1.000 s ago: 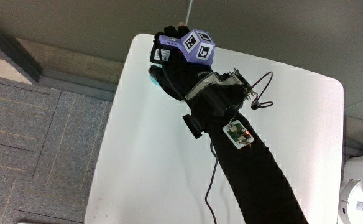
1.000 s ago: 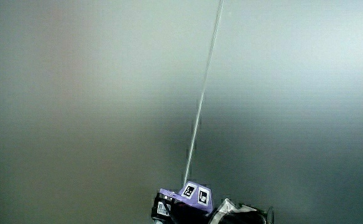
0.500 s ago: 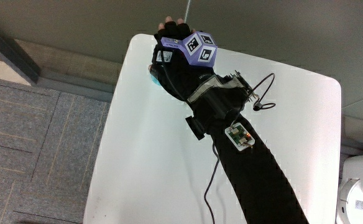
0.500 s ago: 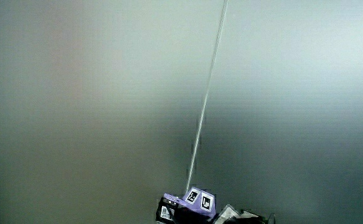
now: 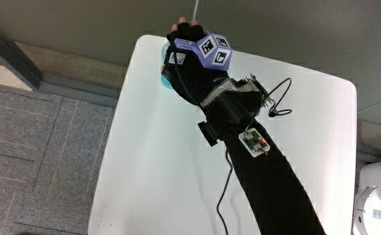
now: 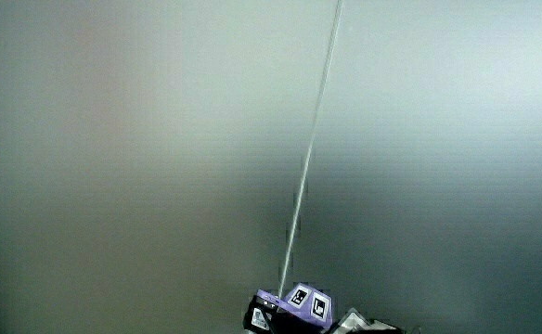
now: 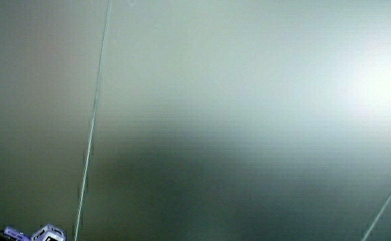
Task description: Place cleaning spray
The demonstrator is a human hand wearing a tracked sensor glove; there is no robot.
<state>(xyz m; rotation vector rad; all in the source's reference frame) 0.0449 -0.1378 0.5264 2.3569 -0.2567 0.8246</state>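
1. The hand [image 5: 192,62] reaches to a corner of the table [image 5: 295,124] farthest from the person.
2. Its grip wraps the spray [image 5: 166,70], a blue glimpse underneath, probably for setting down there.
3. Both side views show mostly pale wall.

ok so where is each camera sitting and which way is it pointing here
Main view: sits above and looks down on the white table; it shows the hand at the table's corner farthest from the person, over a pale blue object, plus the forearm.
Side view: faces a pale wall; only the patterned cube on the hand's back shows.
Side view: same pale wall; just a sliver of the cube.
Shared: all three catch the cube.
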